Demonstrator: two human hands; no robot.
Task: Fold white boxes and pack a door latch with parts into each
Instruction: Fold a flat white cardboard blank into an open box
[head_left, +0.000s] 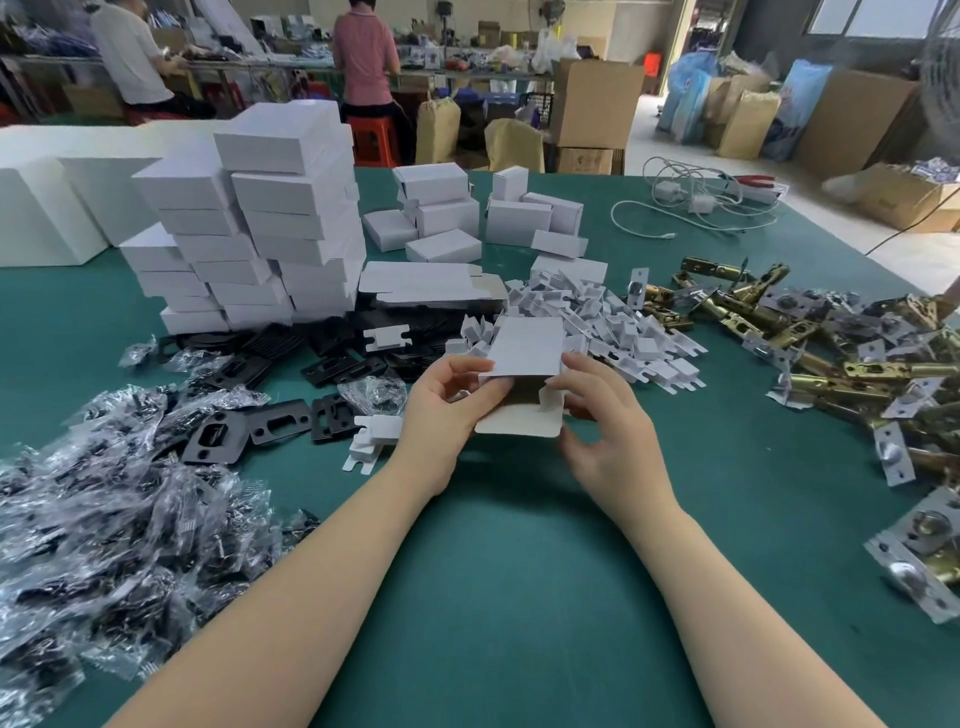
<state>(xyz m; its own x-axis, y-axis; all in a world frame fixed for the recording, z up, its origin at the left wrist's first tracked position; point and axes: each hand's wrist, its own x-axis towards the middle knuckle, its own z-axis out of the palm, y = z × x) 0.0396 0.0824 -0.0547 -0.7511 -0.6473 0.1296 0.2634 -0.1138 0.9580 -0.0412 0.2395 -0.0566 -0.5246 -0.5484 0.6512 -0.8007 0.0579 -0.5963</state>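
Note:
A white box (527, 345) is held above the green table (493, 571) in the middle of the view, its near end open with the flaps loose. My left hand (447, 410) grips its left side, thumb on top. My right hand (602, 415) holds the right side, fingers by a small side flap. Brass door latches (831, 364) lie in a heap at the right. Black strike plates (270, 421) and small clear bags of parts (114, 519) lie at the left. White folded card inserts (613, 322) are piled just behind the box.
A tall stack of closed white boxes (260, 223) stands at the back left, with flat box blanks (426, 286) beside it. More small white boxes (488, 213) sit behind. White cables and chargers (701, 202) lie at the far right. Two people work at a far bench.

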